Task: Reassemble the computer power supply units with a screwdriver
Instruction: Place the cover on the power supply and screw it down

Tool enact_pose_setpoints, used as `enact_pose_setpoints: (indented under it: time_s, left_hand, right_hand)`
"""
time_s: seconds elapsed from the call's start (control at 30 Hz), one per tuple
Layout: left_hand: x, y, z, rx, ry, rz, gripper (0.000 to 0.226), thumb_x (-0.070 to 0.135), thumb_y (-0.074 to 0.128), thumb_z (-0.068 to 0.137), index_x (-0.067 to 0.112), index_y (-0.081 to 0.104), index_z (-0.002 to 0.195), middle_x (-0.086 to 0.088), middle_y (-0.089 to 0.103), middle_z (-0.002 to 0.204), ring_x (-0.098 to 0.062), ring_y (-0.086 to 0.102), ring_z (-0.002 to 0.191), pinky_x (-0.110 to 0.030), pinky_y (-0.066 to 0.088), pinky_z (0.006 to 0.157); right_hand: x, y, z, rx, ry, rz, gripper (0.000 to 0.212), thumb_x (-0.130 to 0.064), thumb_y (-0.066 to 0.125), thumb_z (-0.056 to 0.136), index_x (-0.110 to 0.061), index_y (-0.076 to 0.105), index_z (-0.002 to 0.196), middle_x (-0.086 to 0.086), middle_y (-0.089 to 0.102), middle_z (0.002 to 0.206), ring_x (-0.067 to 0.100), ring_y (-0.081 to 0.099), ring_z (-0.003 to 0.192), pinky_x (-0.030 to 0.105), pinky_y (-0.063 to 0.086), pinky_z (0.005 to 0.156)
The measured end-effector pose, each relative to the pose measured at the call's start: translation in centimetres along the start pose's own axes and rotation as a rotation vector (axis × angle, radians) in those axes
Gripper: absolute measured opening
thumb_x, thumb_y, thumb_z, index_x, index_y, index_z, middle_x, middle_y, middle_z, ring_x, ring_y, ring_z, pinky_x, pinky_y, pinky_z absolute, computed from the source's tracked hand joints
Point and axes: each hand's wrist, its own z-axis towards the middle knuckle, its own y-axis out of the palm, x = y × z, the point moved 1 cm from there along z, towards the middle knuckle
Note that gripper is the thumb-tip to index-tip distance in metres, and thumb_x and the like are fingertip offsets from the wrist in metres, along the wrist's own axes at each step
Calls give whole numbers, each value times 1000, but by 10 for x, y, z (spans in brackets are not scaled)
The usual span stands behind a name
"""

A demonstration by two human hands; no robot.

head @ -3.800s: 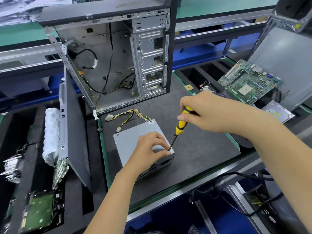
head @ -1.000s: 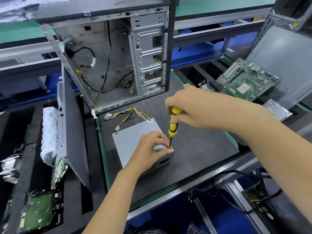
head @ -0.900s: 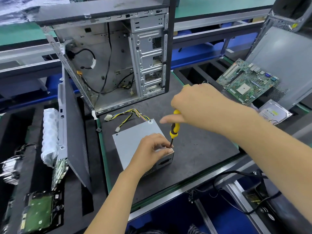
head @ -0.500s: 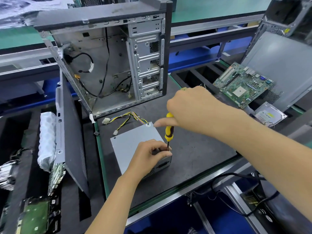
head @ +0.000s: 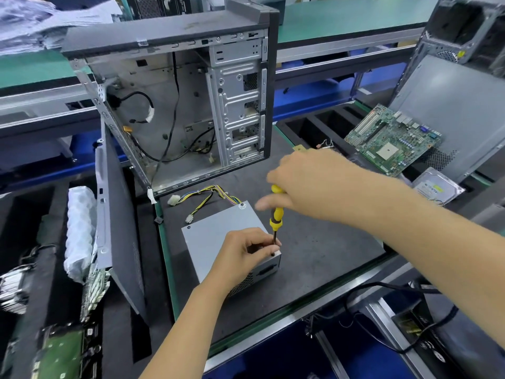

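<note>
A grey power supply unit (head: 216, 236) lies on the dark mat, its yellow and black cable bundle (head: 211, 194) trailing toward the case. My left hand (head: 246, 253) rests on the unit's near right corner and pinches the screwdriver's shaft there. The yellow-and-black screwdriver (head: 276, 214) stands nearly upright with its tip at that corner. My right hand (head: 306, 184) holds the top of the handle, one finger stretched out to the left. The screw under the tip is hidden by my fingers.
An open computer case (head: 191, 105) stands just behind the unit, its side panel (head: 117, 214) leaning at the left. A green motherboard (head: 393, 139) and a hard drive (head: 437, 187) lie at the right. Foam trays with parts sit far left.
The screwdriver went from slanted to nearly upright over the unit's corner. My right hand moved on the handle's top and stretched a finger out. My left hand stayed on the corner.
</note>
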Motion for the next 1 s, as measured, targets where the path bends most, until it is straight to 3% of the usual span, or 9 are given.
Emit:
enact_pose_setpoints:
  time_s: [0.07,0.13,0.3,0.5,0.57,0.7,0.77,0.9,1.0]
  left_hand:
    - [1,-1,-1,-11,9,-4,25,9,72,87,33,72,81,2,73,86,-17,66,83,-38,53,76]
    - [1,0,-2,-23,-1,-20,36,9,70,88,43,70,80,2,74,89,-17,67,85,-36,54,77]
    - [0,4,-2,8,-59,-103,29,9,75,84,38,74,82,3,75,86,-18,70,83,-29,57,80]
    - [1,4,-1,-51,-41,-76,16,13,69,90,28,74,87,2,74,85,-9,66,82,-19,49,75]
    - [2,4,-2,-46,-89,-103,19,18,70,88,36,75,86,2,75,89,-14,69,86,-23,53,76]
    - [1,2,2,-2,-48,-82,21,12,75,84,33,75,82,1,75,86,-15,69,84,-29,54,78]
    - [2,3,3,-10,-20,-45,17,12,72,86,28,74,81,0,73,84,-18,65,82,-34,52,76]
    - [3,2,5,-35,-23,-42,33,12,68,90,42,68,77,-4,71,86,-21,66,89,-30,51,78]
    - [3,2,3,-90,-66,-94,29,10,65,93,39,71,87,-2,74,90,-17,69,97,-28,54,83]
  right_hand:
    - [5,-2,-1,-132,-124,186,20,-31,55,94,-22,50,111,0,43,97,25,52,83,42,48,68]
    - [5,-4,-1,-123,-153,202,12,-29,54,95,-21,50,103,0,44,90,24,52,84,43,48,70]
    - [-5,-3,0,96,37,-193,65,-70,26,87,-12,35,59,0,35,59,17,34,50,25,19,47]
    - [3,-2,0,-150,-161,146,21,-17,52,96,-25,48,115,-4,43,105,9,42,74,31,39,63]
    - [2,-3,3,-143,-122,97,13,-27,48,98,-18,52,106,-1,48,99,14,47,79,33,42,65]
    - [-3,1,9,35,94,-146,62,-67,29,88,-11,35,61,2,35,62,20,39,53,27,28,51]
    - [2,3,7,69,110,-118,62,-69,29,86,-12,40,64,2,37,67,21,44,56,28,27,51]
    - [17,2,3,-121,-121,120,21,-35,52,95,-28,49,114,-5,39,100,21,51,94,31,34,55]
    - [15,-2,3,-68,-80,65,34,-47,42,96,-16,51,87,0,43,80,25,52,78,33,42,60]
